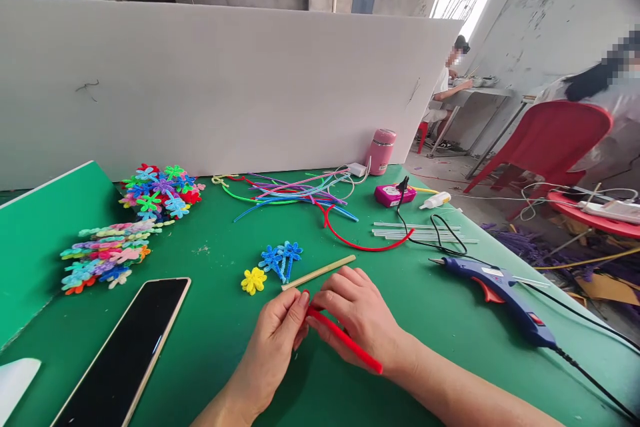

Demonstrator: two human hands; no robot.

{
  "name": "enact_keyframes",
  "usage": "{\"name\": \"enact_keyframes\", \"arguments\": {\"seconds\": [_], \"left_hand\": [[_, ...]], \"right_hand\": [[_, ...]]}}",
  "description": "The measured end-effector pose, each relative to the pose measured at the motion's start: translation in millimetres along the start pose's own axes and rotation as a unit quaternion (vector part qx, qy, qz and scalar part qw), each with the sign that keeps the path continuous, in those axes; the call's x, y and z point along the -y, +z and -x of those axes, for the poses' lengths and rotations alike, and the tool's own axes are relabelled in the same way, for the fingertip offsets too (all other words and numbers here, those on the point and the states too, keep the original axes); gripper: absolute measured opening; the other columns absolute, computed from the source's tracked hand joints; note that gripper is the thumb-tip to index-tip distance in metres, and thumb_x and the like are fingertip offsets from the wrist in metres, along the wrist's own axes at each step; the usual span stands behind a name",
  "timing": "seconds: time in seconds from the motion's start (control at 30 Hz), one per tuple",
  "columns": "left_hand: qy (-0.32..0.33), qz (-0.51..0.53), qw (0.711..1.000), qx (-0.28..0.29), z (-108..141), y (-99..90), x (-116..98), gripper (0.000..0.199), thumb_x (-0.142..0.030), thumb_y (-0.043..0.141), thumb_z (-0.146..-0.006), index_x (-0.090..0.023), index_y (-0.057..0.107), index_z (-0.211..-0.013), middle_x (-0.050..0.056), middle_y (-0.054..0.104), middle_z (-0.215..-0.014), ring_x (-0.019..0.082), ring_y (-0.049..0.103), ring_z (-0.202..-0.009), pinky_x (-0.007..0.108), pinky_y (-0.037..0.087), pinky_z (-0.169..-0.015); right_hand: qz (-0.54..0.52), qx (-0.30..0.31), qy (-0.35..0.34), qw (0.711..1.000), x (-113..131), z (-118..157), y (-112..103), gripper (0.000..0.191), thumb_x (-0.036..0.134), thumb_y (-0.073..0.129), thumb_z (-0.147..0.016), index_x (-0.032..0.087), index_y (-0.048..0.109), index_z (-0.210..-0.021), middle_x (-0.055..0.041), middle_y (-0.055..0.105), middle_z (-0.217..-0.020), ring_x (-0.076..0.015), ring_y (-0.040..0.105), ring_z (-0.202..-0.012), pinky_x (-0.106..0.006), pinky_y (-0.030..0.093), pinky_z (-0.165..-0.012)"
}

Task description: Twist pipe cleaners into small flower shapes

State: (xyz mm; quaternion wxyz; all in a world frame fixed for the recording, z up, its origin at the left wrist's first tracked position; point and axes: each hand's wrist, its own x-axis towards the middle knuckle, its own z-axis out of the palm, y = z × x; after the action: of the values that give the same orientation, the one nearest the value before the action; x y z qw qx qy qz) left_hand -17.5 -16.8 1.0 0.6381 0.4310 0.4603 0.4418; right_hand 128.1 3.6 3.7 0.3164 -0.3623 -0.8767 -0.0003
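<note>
A red pipe cleaner (345,340) runs from the fingertips of my left hand (280,330) across the palm side of my right hand (363,317). My left thumb and fingers pinch its upper end. The fingers of my right hand curl around it close beside them, and its free end sticks out near my right wrist. Just beyond my hands lies a thin wooden stick (320,272). Left of the stick are a yellow fuzzy flower (253,281) and blue fuzzy flowers (281,259).
Flower piles (107,253) and a phone (127,353) lie left. Loose pipe cleaners (300,193), a pink bottle (382,152) and a purple box (395,195) stand farther back. Right are glue sticks (425,233) and a corded blue glue gun (500,293). Two people sit beyond the table.
</note>
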Motion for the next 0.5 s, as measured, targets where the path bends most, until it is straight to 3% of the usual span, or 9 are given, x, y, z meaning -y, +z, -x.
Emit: {"name": "enact_keyframes", "arguments": {"seconds": [0.17,0.27,0.33,0.5], "left_hand": [[0.004,-0.03,0.999,0.033,1.0,-0.5,-0.8,0.035,-0.046,0.05,-0.076,-0.019,0.039,-0.058,-0.006,0.023,-0.057,0.009,0.022,-0.052,0.019,0.025,-0.044],[0.039,-0.081,0.996,0.015,2.8,0.6,-2.8,0.035,-0.046,0.046,-0.077,-0.018,0.039,-0.057,-0.006,0.026,-0.056,0.009,0.025,-0.052,0.02,0.026,-0.045],[0.071,-0.123,0.99,-0.011,4.6,1.5,-4.1,0.034,-0.044,0.045,-0.079,-0.018,0.041,-0.057,-0.005,0.032,-0.056,0.01,0.03,-0.052,0.021,0.029,-0.047],[0.169,-0.24,0.954,-0.062,9.6,3.1,-4.3,0.027,-0.03,0.042,-0.082,-0.02,0.046,-0.058,-0.002,0.044,-0.054,0.011,0.04,-0.051,0.021,0.034,-0.049]], "right_hand": [[-0.071,0.004,-0.036,0.997,2.5,-3.7,-3.9,0.023,0.022,0.039,-0.083,0.017,0.055,-0.067,-0.0009,0.049,-0.059,-0.0129,0.036,-0.057,-0.027,0.028,-0.056],[-0.206,0.013,0.022,0.978,5.4,-3.8,-4.3,0.024,0.021,0.038,-0.083,0.016,0.052,-0.064,0.0,0.046,-0.058,-0.0119,0.036,-0.057,-0.027,0.031,-0.059],[-0.343,0.037,0.104,0.933,7.2,-2.8,-2.6,0.026,0.025,0.039,-0.084,0.016,0.051,-0.063,0.0003,0.044,-0.06,-0.0113,0.038,-0.059,-0.026,0.032,-0.058],[-0.6,0.087,0.305,0.734,12.3,-1.5,4.0,0.03,0.036,0.05,-0.076,0.015,0.052,-0.055,0.0026,0.038,-0.053,-0.0086,0.032,-0.05,-0.023,0.026,-0.049]]}}
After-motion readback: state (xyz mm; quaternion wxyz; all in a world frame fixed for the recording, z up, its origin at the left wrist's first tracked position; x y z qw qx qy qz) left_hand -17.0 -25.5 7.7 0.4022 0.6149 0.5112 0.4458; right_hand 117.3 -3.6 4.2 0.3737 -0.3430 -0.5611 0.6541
